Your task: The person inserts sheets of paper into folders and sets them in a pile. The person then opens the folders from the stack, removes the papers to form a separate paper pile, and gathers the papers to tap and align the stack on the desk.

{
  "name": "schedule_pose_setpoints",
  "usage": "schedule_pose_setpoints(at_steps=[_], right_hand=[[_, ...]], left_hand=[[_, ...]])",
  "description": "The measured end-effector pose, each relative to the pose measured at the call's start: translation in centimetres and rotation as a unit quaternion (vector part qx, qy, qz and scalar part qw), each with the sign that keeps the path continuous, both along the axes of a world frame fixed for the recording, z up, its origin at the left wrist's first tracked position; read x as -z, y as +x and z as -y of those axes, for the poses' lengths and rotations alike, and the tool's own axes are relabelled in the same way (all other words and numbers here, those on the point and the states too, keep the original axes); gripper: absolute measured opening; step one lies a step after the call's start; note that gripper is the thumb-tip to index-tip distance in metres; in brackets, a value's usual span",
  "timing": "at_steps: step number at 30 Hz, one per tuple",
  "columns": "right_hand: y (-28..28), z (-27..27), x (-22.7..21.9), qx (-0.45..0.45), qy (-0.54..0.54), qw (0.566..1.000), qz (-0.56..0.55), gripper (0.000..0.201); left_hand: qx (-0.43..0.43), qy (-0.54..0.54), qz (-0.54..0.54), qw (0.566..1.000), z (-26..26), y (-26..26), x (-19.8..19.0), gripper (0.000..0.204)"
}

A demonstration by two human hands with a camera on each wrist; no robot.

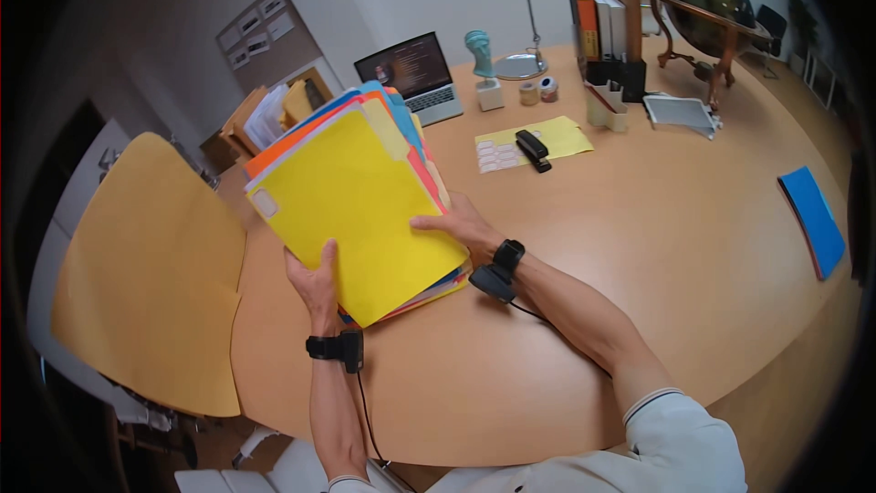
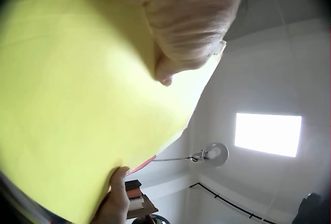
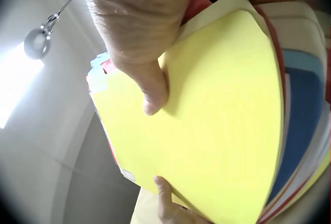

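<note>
Both hands hold a thick stack of file folders (image 1: 360, 210), tilted above the desk. A yellow folder with a small label lies on top; orange, blue, red and cream edges fan out beneath it. My left hand (image 1: 315, 285) grips the stack's left edge, thumb over the yellow front. From the right edge my right hand (image 1: 464, 222) holds it too, its thumb (image 3: 152, 94) laid on the yellow folder. The fingers behind the stack are hidden. In the right wrist view, white sheets and a dark blue folder (image 3: 300, 125) show among the layers.
A stapler (image 1: 533, 151) rests on a yellow folder with labels (image 1: 570, 135). Behind stand a laptop (image 1: 411, 73), a bust (image 1: 484, 68), tape rolls (image 1: 547, 89), a lamp, a book holder (image 1: 607, 32) and a globe (image 1: 703, 5). A blue folder (image 1: 812, 219) lies at the right edge.
</note>
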State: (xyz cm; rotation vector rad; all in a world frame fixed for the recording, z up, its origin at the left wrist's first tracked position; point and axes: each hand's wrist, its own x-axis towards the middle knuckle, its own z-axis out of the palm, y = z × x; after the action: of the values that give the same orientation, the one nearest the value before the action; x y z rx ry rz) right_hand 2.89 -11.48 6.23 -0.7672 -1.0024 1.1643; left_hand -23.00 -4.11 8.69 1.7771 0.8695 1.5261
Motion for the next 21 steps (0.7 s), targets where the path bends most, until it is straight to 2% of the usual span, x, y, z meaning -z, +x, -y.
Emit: schedule_pose_setpoints(at_steps=[1, 2, 4, 9, 11, 12, 15, 17, 21], right_hand=[[0.2, -0.2, -0.2, 0.054, 0.078, 0.995, 0.024, 0.077], [1.0, -0.3, -0.3, 0.059, 0.078, 0.995, 0.025, 0.077], [2.3, -0.8, -0.9, 0.112, 0.117, 0.965, 0.206, 0.079], [3.4, -0.1, -0.4, 0.122, 0.143, 0.962, 0.198, 0.079], [3.9, 0.1, -0.3, 0.120, 0.134, 0.960, 0.217, 0.078], [4.1, 0.1, -0.2, 0.098, 0.120, 0.965, 0.213, 0.082], [4.8, -0.1, 0.1, 0.073, 0.107, 0.967, 0.217, 0.090], [4.9, -0.3, 0.0, 0.072, 0.111, 0.965, 0.225, 0.095], [4.4, 0.1, -0.7, 0.108, 0.169, 0.966, 0.162, 0.098]], left_hand=[[-0.025, 0.055, 0.005, 0.998, 0.2, 0.6, -0.3, 0.051], [-0.054, 0.110, 0.010, 0.992, 0.3, 1.1, -0.4, 0.056], [-0.040, 0.116, 0.036, 0.992, 0.1, 1.6, 0.1, 0.060], [-0.039, 0.128, 0.084, 0.987, 0.3, 2.9, 1.9, 0.064], [-0.063, 0.194, 0.025, 0.979, 0.4, 2.8, 2.3, 0.064], [-0.065, 0.193, 0.027, 0.979, 0.4, 2.8, 2.6, 0.064], [-0.036, 0.170, 0.038, 0.984, 0.9, 2.5, 3.5, 0.067], [-0.011, 0.105, 0.033, 0.994, 1.4, 2.5, 3.6, 0.072], [0.014, 0.066, 0.031, 0.997, 1.4, 2.2, 3.9, 0.079]])
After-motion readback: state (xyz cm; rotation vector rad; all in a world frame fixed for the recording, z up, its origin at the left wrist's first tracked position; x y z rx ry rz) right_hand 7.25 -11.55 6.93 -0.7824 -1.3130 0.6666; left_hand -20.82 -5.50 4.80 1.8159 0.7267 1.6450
